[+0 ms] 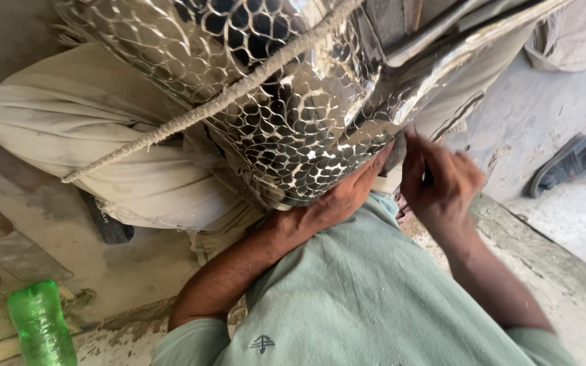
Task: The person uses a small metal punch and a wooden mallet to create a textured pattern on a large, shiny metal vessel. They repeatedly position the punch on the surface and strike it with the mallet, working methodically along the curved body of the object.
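Shirt (367, 298) nearest | left hand (337, 200) props scaled metal shell (286, 102) from beneath, grip unclear | right hand (439, 183) pinches shell edge beside it, steadying | rope (191, 115) across shell

metal piece (286, 102): top cut off | left hand (337, 200) fingers: hidden beneath

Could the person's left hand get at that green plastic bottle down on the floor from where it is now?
Probably not at once: the left hand is pressed under the shiny scale-patterned metal piece, while the green bottle lies apart, though nothing blocks the way.
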The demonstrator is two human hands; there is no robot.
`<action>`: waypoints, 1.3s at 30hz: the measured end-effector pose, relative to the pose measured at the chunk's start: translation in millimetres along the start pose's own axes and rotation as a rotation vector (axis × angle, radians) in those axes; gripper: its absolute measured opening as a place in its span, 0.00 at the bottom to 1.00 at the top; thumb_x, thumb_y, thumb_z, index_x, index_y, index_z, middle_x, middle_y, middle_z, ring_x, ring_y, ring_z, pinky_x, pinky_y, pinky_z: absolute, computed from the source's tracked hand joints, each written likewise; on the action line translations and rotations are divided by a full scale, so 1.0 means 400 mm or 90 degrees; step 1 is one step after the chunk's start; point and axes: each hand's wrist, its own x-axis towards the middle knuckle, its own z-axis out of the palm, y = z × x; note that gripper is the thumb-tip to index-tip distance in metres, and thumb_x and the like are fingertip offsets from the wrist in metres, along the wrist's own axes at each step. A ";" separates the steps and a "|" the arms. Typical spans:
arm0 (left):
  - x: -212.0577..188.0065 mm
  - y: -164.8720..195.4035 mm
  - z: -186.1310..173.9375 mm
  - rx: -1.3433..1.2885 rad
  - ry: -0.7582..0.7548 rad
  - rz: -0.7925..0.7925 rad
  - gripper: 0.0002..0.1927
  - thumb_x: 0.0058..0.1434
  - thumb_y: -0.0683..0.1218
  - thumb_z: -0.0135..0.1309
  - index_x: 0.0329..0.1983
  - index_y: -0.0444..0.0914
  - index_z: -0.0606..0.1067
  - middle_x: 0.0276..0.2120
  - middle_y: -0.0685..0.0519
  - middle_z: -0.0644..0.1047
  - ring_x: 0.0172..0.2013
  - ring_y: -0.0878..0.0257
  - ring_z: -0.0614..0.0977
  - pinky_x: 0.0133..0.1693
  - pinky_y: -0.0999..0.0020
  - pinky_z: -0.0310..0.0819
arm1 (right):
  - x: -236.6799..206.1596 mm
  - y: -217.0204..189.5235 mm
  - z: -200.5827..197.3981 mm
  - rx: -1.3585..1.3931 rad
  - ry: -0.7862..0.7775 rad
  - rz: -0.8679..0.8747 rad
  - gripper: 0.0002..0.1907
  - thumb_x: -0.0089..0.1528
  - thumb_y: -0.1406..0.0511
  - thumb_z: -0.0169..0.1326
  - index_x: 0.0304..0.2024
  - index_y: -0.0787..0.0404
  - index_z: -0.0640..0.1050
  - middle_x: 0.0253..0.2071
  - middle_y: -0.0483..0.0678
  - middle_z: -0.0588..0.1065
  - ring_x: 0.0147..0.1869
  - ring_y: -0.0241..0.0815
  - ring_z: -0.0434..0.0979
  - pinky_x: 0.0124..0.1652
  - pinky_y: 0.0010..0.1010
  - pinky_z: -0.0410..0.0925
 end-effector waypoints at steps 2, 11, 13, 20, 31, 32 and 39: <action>-0.001 0.001 -0.007 0.031 -0.013 0.018 0.28 0.73 0.47 0.48 0.74 0.32 0.66 0.72 0.42 0.66 0.71 0.47 0.66 0.70 0.38 0.56 | 0.007 -0.007 -0.005 -0.005 -0.002 0.000 0.05 0.71 0.73 0.60 0.49 0.61 0.82 0.28 0.45 0.78 0.21 0.27 0.63 0.24 0.26 0.54; 0.002 0.000 -0.006 0.076 -0.003 0.026 0.27 0.76 0.48 0.44 0.75 0.33 0.65 0.73 0.45 0.66 0.72 0.49 0.65 0.71 0.38 0.53 | 0.017 -0.011 -0.003 0.006 -0.006 0.011 0.04 0.70 0.71 0.59 0.47 0.62 0.82 0.28 0.47 0.80 0.19 0.26 0.63 0.22 0.24 0.54; 0.002 0.001 -0.007 0.181 -0.019 0.058 0.28 0.77 0.51 0.41 0.75 0.32 0.66 0.72 0.42 0.67 0.71 0.46 0.66 0.67 0.37 0.54 | 0.007 -0.002 0.002 0.002 -0.009 0.011 0.03 0.74 0.72 0.58 0.50 0.62 0.82 0.33 0.47 0.82 0.22 0.25 0.65 0.25 0.24 0.55; -0.002 -0.005 -0.033 0.243 -0.016 0.066 0.29 0.79 0.54 0.40 0.77 0.33 0.65 0.74 0.45 0.64 0.73 0.48 0.64 0.70 0.36 0.53 | 0.007 -0.013 -0.009 0.003 0.009 0.003 0.04 0.73 0.72 0.59 0.49 0.60 0.82 0.34 0.48 0.83 0.21 0.27 0.64 0.24 0.24 0.55; -0.003 0.002 -0.010 0.129 -0.017 0.033 0.30 0.76 0.52 0.45 0.76 0.33 0.64 0.74 0.42 0.63 0.73 0.45 0.63 0.71 0.35 0.51 | 0.018 -0.023 -0.022 0.001 0.005 -0.009 0.05 0.73 0.74 0.59 0.49 0.62 0.81 0.36 0.48 0.82 0.26 0.33 0.69 0.27 0.26 0.58; -0.005 0.003 -0.011 0.137 -0.019 0.038 0.30 0.76 0.53 0.45 0.76 0.32 0.64 0.74 0.43 0.64 0.72 0.45 0.63 0.70 0.35 0.51 | 0.013 -0.025 -0.025 0.003 -0.009 0.010 0.05 0.73 0.74 0.58 0.50 0.62 0.80 0.35 0.48 0.82 0.26 0.32 0.69 0.28 0.25 0.59; 0.006 -0.001 -0.019 0.161 -0.011 0.052 0.29 0.75 0.52 0.45 0.73 0.32 0.67 0.71 0.43 0.67 0.71 0.48 0.67 0.69 0.38 0.56 | 0.046 -0.017 -0.005 0.029 0.006 -0.003 0.08 0.68 0.74 0.58 0.48 0.62 0.82 0.30 0.48 0.80 0.21 0.31 0.67 0.24 0.26 0.58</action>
